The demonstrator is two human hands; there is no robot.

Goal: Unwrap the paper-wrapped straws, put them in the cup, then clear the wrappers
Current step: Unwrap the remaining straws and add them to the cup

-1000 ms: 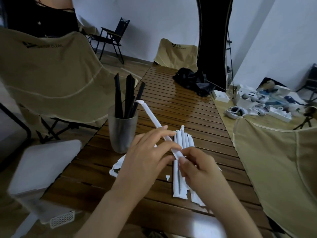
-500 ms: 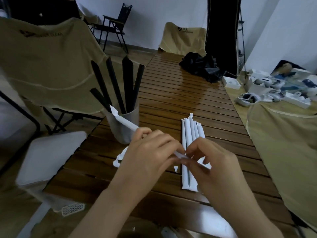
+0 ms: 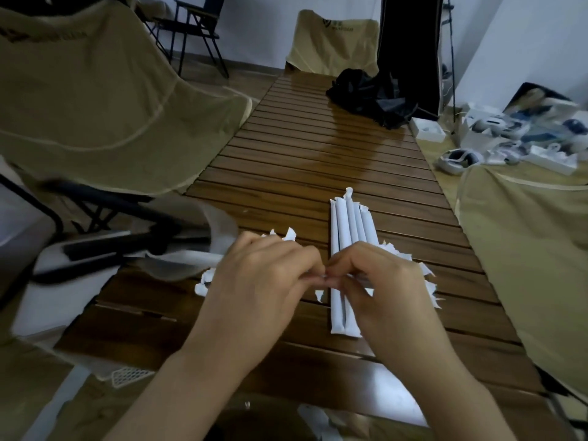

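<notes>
My left hand (image 3: 264,281) and my right hand (image 3: 381,281) meet fingertip to fingertip above the table and pinch the end of a paper-wrapped straw (image 3: 191,258), which runs out leftward under my left hand. A bundle of several wrapped straws (image 3: 348,230) lies on the wooden slat table (image 3: 302,160), partly under my right hand. The translucent cup (image 3: 219,237) is blurred and leans over to the left at the table's left edge. Its black straws (image 3: 121,246) point left, past the edge. Torn white wrappers (image 3: 203,281) lie under my left hand.
More paper scraps (image 3: 429,281) lie right of the bundle. A black cloth heap (image 3: 369,93) sits at the table's far end. Tan camp chairs (image 3: 95,100) stand left, right and at the far end. A white box (image 3: 47,281) is below the left edge.
The cup stood upright with its black straws up; now it leans far left, blurred. My hands have dropped and closed together, and the wrapped straw has swung to point left.
</notes>
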